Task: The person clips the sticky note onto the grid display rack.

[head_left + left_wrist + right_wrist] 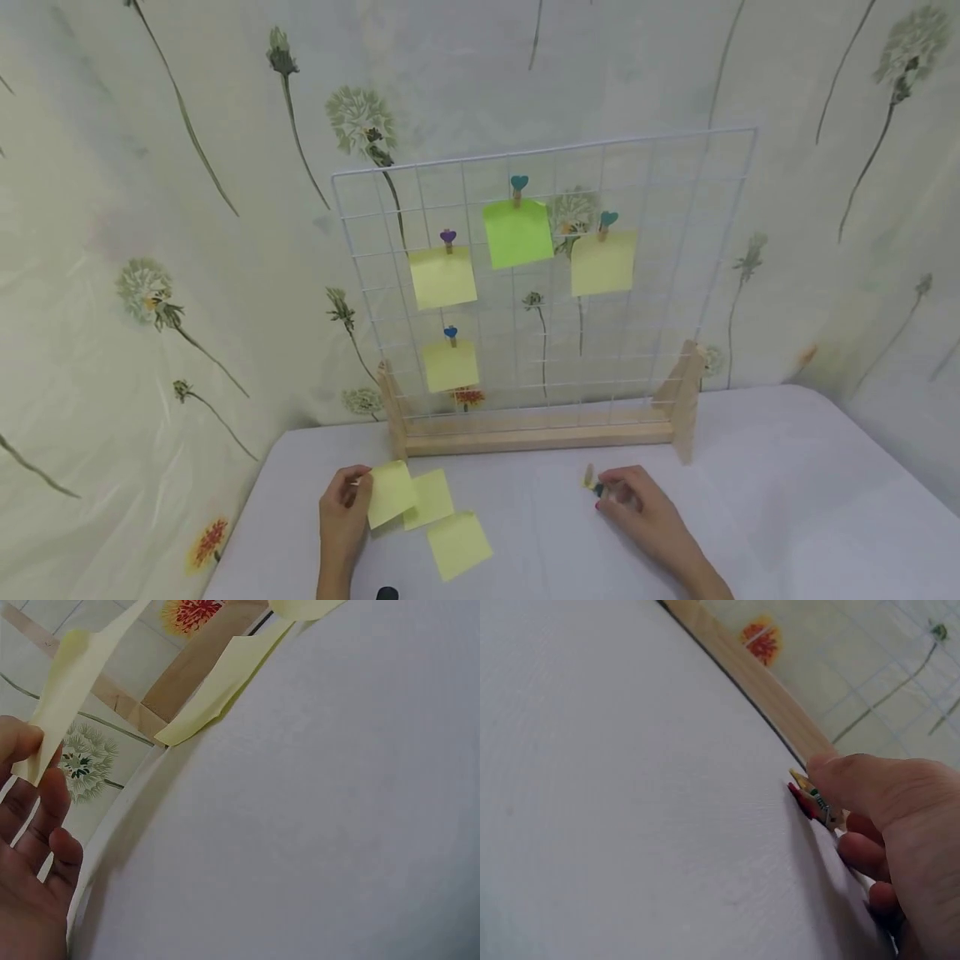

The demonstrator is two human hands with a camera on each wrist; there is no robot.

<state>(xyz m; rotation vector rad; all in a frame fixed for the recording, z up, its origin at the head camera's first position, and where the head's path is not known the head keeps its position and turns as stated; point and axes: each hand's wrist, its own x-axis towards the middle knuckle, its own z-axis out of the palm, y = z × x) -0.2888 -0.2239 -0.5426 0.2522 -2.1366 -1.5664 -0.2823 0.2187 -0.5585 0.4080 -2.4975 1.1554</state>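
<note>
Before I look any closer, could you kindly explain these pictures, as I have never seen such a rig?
There is no machine: these are a person's bare hands. One picture comes from a camera on the head, looking forward and down; the other two come from cameras on each wrist. The left hand holds a yellow sticky note; the right hand pinches what looks like a small wooden clip. Two more yellow notes lie on the white table. Behind stands a wire grid on a wooden base, with three yellow notes and one green note clipped on.
</note>
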